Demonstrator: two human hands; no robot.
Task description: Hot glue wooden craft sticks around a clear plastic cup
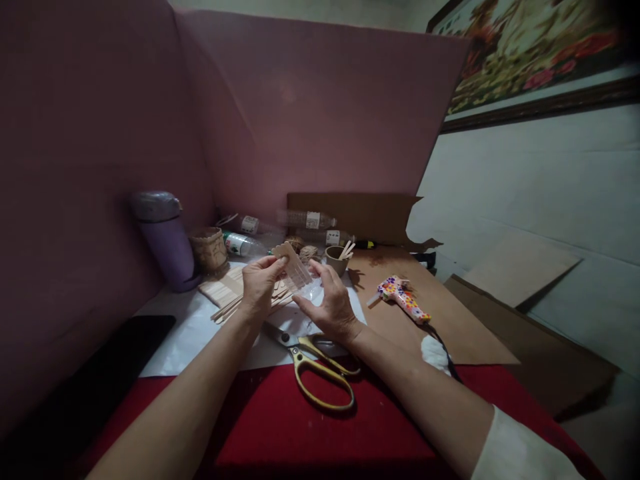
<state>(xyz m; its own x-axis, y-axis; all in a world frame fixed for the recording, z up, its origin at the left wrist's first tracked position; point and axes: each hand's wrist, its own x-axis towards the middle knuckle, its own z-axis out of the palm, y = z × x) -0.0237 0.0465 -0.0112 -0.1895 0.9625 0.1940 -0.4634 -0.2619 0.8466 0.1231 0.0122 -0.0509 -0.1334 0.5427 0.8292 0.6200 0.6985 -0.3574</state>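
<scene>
Stick panel (294,267), long axis up-left; left hand (260,285), right hand (331,305) fingers pinched on it

Cream-white sleeve (520,448) at the right elbow; both forearms (200,390) bare.

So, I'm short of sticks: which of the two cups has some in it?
The small plain cup just beyond the right hand, sticks poking out; the woven cup by the purple flask shows none.

Red table (280,440) bears white paper (190,333), brown cardboard (450,327), gold-handled scissors (299,353).
</scene>
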